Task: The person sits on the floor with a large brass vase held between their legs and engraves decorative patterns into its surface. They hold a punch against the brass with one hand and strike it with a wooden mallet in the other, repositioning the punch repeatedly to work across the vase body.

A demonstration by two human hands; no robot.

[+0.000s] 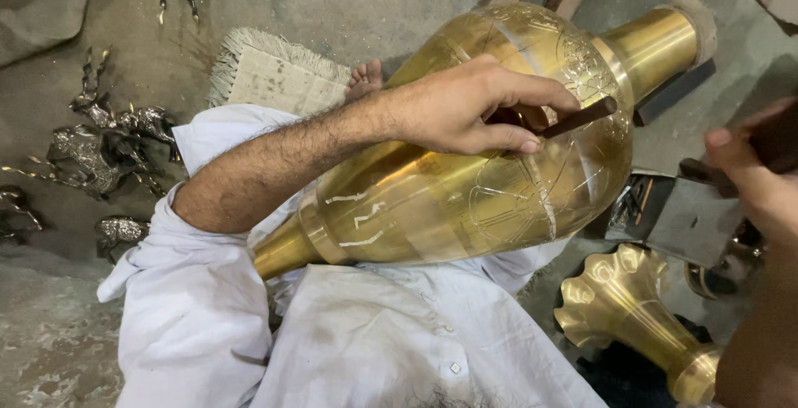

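Brass vase (465,184) lies across the lap, long axis running lower-left to upper-right. Left hand (465,109) rests on its belly, fingers (532,92) pinching a dark chisel (582,115). Right hand (752,175), blurred, hovers right, closed around a dark tool I cannot identify.

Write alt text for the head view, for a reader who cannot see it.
A large brass vase lies across the lap of a person in white clothes, whose left hand presses a dark chisel-like tool to its engraved side. The right hand, blurred at the frame's edge, grips something dark. A fluted brass piece and metal figurines sit on the floor.
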